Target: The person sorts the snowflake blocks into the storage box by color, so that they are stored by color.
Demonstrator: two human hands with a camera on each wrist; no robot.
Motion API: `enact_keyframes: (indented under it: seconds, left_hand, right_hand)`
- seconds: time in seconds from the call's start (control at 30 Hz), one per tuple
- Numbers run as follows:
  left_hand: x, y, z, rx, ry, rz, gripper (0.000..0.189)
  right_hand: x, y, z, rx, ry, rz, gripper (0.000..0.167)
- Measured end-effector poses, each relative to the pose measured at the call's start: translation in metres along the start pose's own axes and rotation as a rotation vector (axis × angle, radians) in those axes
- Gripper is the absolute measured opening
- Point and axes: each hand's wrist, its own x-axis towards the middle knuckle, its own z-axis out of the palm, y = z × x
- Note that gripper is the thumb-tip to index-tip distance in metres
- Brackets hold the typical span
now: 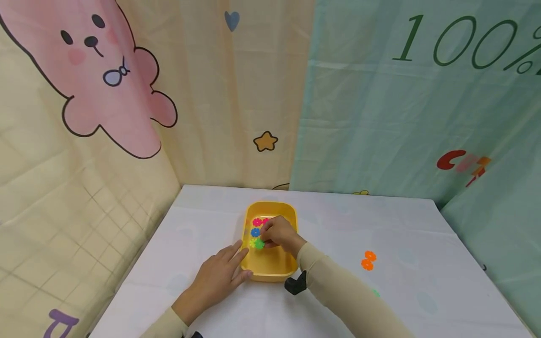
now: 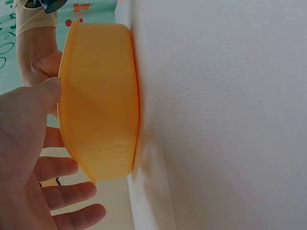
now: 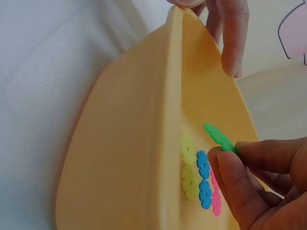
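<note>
My right hand [image 1: 279, 233] is over the yellow tray [image 1: 270, 268], pinching a green flower-shaped disc [image 3: 219, 137] between thumb and fingers. Below it on the tray floor, the right wrist view shows two yellow discs [image 3: 189, 182], two blue discs [image 3: 205, 194] and pink discs [image 3: 217, 203] in rows. In the head view the right hand covers part of these rows. My left hand [image 1: 217, 277] lies at the tray's left side with fingers spread. Its thumb touches the rim in the left wrist view, and the other fingers stretch out fairly straight.
Two orange discs [image 1: 368, 260] lie on the white table [image 1: 405, 234] to the right of the tray. Closer to me, a light green disc [image 1: 376, 293] is partly hidden by the right sleeve [image 1: 346, 291]. Printed curtains [image 1: 236, 94] hang behind and beside the table.
</note>
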Motion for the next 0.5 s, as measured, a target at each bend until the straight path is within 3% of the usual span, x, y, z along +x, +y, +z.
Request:
enact_keyframes:
  seconds: [0.33, 0.5]
  left_hand:
    - [0.001, 0.002, -0.001, -0.014, -0.043, -0.032, 0.065]
    - [0.002, 0.002, -0.002, -0.015, -0.046, -0.036, 0.066]
  right_hand:
    - [0.001, 0.005, 0.019, -0.176, -0.016, 0.009, 0.005]
    - [0.002, 0.007, 0.022, -0.188, -0.016, -0.005, 0.005]
